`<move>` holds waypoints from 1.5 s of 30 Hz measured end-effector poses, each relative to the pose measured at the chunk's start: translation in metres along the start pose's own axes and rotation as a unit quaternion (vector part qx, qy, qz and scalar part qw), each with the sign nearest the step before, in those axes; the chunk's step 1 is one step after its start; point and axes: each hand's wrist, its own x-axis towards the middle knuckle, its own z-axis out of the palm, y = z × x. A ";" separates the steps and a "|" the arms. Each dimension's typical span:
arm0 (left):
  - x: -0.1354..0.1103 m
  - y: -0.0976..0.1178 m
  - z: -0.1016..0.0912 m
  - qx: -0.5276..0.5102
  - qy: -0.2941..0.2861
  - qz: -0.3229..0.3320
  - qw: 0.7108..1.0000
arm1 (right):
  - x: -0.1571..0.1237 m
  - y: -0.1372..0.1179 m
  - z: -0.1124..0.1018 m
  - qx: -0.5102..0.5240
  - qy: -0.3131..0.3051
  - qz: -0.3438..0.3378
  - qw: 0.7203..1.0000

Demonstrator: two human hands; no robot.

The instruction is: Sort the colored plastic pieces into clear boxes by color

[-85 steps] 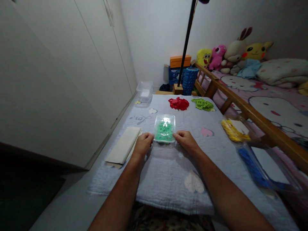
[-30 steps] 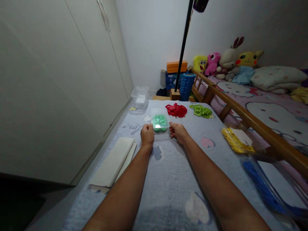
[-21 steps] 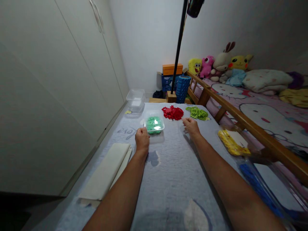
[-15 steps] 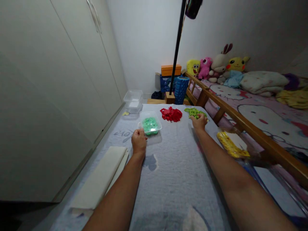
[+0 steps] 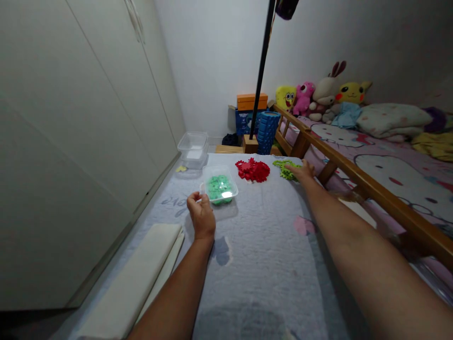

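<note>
A clear plastic box (image 5: 220, 187) filled with dark green puzzle-like pieces rests on a pale blue blanket (image 5: 262, 245). My left hand (image 5: 200, 215) is curled at the box's near left corner, thumb and fingers pinching its rim. My right hand (image 5: 301, 170) reaches far forward and lies flat, fingers spread, on a loose pile of light green pieces (image 5: 285, 168). A pile of red pieces (image 5: 252, 170) sits between the box and the light green pile.
Stacked empty clear tubs (image 5: 193, 148) stand at the blanket's far left corner. A folded cream cloth (image 5: 132, 281) lies at the left edge beside white wardrobe doors. A wooden bed rail (image 5: 357, 175) runs along the right. A black pole (image 5: 260, 75), a blue roller (image 5: 268, 132) and boxes stand behind.
My right hand let go of the box and moved right and forward onto the light green pile. The box slid forward and left, with my left hand staying at its corner.
</note>
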 end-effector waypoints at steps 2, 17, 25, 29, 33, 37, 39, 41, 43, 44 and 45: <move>-0.001 0.002 0.000 -0.013 0.000 -0.033 0.999 | 0.011 0.001 0.004 -0.002 -0.007 -0.027 1.000; -0.004 0.009 0.001 -0.018 -0.011 -0.062 0.998 | 0.012 0.009 0.006 -0.079 -0.067 -0.052 0.993; -0.001 0.003 0.003 -0.023 -0.017 -0.052 0.998 | -0.036 0.021 -0.012 -0.061 -0.051 -0.076 0.994; 0.001 0.003 0.005 -0.024 -0.019 -0.050 0.998 | -0.068 0.021 -0.018 -0.027 -0.051 -0.117 0.991; 0.001 0.003 0.006 -0.019 -0.016 -0.047 0.999 | -0.105 0.019 -0.018 0.028 -0.032 -0.175 0.984; 0.001 0.003 0.005 -0.018 -0.020 -0.048 0.999 | -0.146 0.015 -0.021 0.078 -0.054 -0.242 0.966; 0.001 0.004 0.005 -0.017 -0.023 -0.050 0.998 | -0.168 0.013 -0.025 0.107 -0.089 -0.271 0.952; 0.001 0.004 0.005 -0.016 -0.025 -0.050 0.998 | -0.191 0.010 -0.031 0.134 -0.131 -0.293 0.937; 0.001 0.005 0.005 -0.016 -0.025 -0.051 0.998 | -0.212 0.007 -0.038 0.154 -0.176 -0.308 0.922; 0.002 0.004 0.005 -0.017 -0.024 -0.051 0.998 | -0.221 0.006 -0.041 0.163 -0.201 -0.313 0.914; 0.002 0.004 0.005 -0.017 -0.023 -0.050 0.998 | -0.227 0.004 -0.044 0.172 -0.227 -0.315 0.905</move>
